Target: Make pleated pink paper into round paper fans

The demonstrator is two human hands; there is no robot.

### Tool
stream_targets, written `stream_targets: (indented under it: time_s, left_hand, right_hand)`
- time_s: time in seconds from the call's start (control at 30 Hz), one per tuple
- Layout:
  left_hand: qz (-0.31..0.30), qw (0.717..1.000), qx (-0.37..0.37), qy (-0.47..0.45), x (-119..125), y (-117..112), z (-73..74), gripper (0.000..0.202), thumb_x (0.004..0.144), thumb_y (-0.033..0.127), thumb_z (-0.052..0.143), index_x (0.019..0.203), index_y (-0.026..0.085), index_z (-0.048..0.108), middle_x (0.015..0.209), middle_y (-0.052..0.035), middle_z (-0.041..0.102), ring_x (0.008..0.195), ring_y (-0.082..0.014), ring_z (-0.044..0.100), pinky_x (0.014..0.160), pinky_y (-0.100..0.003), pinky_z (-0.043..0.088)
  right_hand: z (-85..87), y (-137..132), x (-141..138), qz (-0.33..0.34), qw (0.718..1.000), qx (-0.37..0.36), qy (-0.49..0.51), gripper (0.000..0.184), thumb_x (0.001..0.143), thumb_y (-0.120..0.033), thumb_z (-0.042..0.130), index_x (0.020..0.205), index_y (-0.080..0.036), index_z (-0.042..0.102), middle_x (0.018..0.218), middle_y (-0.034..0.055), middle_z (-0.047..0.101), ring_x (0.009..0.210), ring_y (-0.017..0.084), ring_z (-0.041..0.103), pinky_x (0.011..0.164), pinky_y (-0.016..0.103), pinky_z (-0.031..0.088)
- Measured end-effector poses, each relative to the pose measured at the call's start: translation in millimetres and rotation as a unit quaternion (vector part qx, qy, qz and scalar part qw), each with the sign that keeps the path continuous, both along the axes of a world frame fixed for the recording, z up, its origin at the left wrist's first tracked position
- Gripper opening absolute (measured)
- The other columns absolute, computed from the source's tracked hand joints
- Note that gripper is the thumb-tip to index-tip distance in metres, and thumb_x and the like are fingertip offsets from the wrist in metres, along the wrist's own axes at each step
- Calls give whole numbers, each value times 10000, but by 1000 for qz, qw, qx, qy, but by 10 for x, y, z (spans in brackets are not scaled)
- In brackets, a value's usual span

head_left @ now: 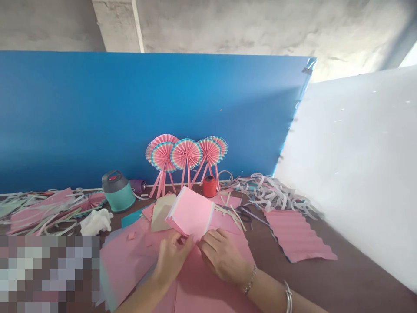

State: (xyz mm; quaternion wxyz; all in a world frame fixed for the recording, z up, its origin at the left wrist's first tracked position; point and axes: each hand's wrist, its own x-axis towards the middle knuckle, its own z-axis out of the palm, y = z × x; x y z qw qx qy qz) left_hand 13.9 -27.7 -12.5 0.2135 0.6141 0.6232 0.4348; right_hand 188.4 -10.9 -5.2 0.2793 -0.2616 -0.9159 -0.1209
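Observation:
A pink sheet of paper (pixel 193 208) with pale strips along two edges is raised at a tilt, its near edge gathered in folds. My left hand (pixel 172 256) pinches that near edge from the left, thumb and fingers closed. From the right, my right hand (pixel 221 254) presses on the same edge with its fingers bent together. Both hands almost meet there, so the fold between them is partly hidden. More pink paper (pixel 205 282) lies flat under the hands. A bracelet and a bangle circle the right wrist.
Several round pleated paper fans (pixel 186 154) lean against the blue panel (pixel 130 104). A teal jug with a grey lid (pixel 119 191) and a red spool (pixel 209 187) stand in front. Paper strips (pixel 267 189) pile up right, beside a creased pink sheet (pixel 299 237). White tissue (pixel 97 221) lies left.

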Motion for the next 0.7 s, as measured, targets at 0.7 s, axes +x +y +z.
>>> stream_targets:
  time_s: [0.7]
  left_hand:
    - [-187, 876, 33, 444, -15, -72, 29, 212, 866, 80, 422, 916, 185, 598, 921, -54, 572, 882, -233, 492, 760, -368, 376]
  right_hand:
    - [-28, 147, 186, -99, 968, -174, -152, 138, 849, -132, 520, 789, -177, 636, 867, 49, 585, 838, 191, 488, 688, 331, 310]
